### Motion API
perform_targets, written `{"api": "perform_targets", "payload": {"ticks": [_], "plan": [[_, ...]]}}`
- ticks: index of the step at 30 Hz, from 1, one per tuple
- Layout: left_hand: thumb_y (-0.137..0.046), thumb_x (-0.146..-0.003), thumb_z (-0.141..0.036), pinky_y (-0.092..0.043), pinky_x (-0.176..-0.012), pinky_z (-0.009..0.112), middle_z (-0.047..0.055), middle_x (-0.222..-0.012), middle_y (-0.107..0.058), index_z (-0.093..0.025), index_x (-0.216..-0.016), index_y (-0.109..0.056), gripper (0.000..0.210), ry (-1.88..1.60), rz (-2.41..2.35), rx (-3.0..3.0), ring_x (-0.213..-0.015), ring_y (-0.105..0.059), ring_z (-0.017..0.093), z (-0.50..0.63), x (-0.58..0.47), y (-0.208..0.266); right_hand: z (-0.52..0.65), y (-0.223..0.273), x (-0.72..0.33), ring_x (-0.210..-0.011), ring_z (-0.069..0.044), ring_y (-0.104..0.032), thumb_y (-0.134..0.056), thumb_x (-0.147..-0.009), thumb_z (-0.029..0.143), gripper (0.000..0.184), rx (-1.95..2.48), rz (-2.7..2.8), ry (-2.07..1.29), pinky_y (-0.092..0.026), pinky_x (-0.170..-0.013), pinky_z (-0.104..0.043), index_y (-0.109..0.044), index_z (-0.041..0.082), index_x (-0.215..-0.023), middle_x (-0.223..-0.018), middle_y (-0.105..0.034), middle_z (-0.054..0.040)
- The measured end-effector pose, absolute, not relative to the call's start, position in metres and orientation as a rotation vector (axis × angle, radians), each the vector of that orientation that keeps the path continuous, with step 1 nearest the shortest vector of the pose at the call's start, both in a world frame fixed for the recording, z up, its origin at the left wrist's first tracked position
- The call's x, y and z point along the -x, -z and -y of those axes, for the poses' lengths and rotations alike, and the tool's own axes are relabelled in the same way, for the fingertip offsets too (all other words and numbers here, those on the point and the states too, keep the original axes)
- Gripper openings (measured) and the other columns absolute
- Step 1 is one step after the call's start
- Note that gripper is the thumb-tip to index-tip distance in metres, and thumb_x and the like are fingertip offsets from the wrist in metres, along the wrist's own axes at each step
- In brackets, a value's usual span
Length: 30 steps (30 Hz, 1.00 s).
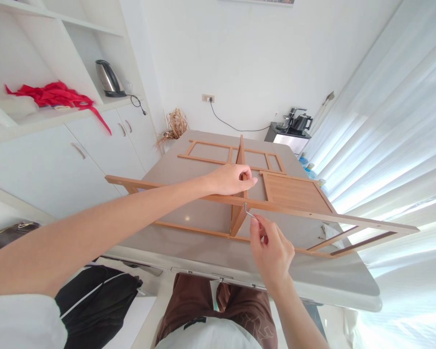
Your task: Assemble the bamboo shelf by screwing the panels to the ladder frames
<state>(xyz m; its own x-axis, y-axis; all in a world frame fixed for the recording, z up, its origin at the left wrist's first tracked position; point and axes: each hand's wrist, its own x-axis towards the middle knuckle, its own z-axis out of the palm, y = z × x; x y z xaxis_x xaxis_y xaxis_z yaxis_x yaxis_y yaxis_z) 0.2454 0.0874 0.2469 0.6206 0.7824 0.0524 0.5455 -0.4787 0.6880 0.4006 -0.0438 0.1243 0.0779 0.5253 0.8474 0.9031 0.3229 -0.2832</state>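
Note:
A long wooden side frame point(283, 208) stands on its edge along the near side of the table. A wooden crosspiece point(241, 154) meets it near the middle and runs toward the back. My left hand point(232, 179) reaches over the side frame, its fingers curled at the crosspiece close to the joint. Between the fingers and thumb of my right hand point(272, 247) is a bent metal hex key point(247, 211), its tip against the side frame at that joint. Any screw head there is hidden by the key.
On the grey table point(192, 254), a flat wooden frame point(210, 159) lies at the back and a wooden panel point(294, 191) lies right of the crosspiece. A small plastic bag point(329, 231) sits at the right. A kettle point(109, 80) and red cloth point(56, 94) occupy the left shelves.

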Motion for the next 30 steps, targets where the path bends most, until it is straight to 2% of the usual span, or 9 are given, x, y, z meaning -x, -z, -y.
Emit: {"api": "perform_targets", "payload": {"ticks": [11, 19, 23, 26, 30], "plan": [[-0.056, -0.093, -0.057, -0.042, -0.062, 0.028, -0.001, -0.078, -0.064, -0.023, -0.086, -0.056, 0.034, -0.473, -1.046, -2.207, -0.063, -0.059, 0.015, -0.087, -0.245, -0.248, 0.045, -0.123, -0.399, -0.048, -0.005, -0.049, -0.061, -0.102, 0.029, 0.016, 1.353, 1.586, 0.395, -0.04, -0.055, -0.018, -0.074, 0.018, -0.101, -0.06, -0.06, 0.0055], [-0.054, -0.094, -0.048, -0.043, -0.062, 0.027, -0.001, -0.08, -0.064, -0.023, -0.089, -0.058, 0.026, -0.466, -1.052, -2.222, -0.066, -0.058, 0.015, -0.087, -0.246, -0.247, 0.044, -0.123, -0.396, -0.048, -0.006, -0.05, -0.06, -0.102, 0.029, 0.015, 1.372, 1.591, 0.423, -0.04, -0.056, -0.019, -0.071, 0.018, -0.099, -0.061, -0.061, 0.005], [-0.053, -0.094, -0.044, -0.043, -0.062, 0.027, -0.001, -0.079, -0.064, -0.023, -0.089, -0.057, 0.022, -0.457, -1.052, -2.21, -0.064, -0.058, 0.015, -0.086, -0.246, -0.249, 0.042, -0.13, -0.4, -0.051, -0.005, -0.05, -0.064, -0.101, 0.03, 0.017, 1.356, 1.676, 0.39, -0.038, -0.057, -0.019, -0.067, 0.019, -0.09, -0.065, -0.062, 0.0054], [-0.053, -0.093, -0.041, -0.043, -0.062, 0.027, -0.001, -0.08, -0.064, -0.023, -0.088, -0.056, 0.018, -0.45, -1.05, -2.196, -0.063, -0.058, 0.014, -0.085, -0.246, -0.249, 0.039, -0.136, -0.403, -0.052, -0.006, -0.049, -0.063, -0.102, 0.03, 0.024, 1.314, 1.745, 0.421, -0.036, -0.056, -0.021, -0.065, 0.018, -0.081, -0.061, -0.058, 0.0053], [-0.053, -0.093, -0.039, -0.043, -0.062, 0.027, -0.001, -0.081, -0.065, -0.023, -0.087, -0.055, 0.016, -0.453, -1.049, -2.21, -0.066, -0.059, 0.015, -0.085, -0.246, -0.249, 0.037, -0.137, -0.402, -0.053, -0.007, -0.046, -0.06, -0.103, 0.026, 0.022, 1.292, 1.78, 0.447, -0.034, -0.057, -0.022, -0.068, 0.017, -0.084, -0.062, -0.058, 0.004]]}}
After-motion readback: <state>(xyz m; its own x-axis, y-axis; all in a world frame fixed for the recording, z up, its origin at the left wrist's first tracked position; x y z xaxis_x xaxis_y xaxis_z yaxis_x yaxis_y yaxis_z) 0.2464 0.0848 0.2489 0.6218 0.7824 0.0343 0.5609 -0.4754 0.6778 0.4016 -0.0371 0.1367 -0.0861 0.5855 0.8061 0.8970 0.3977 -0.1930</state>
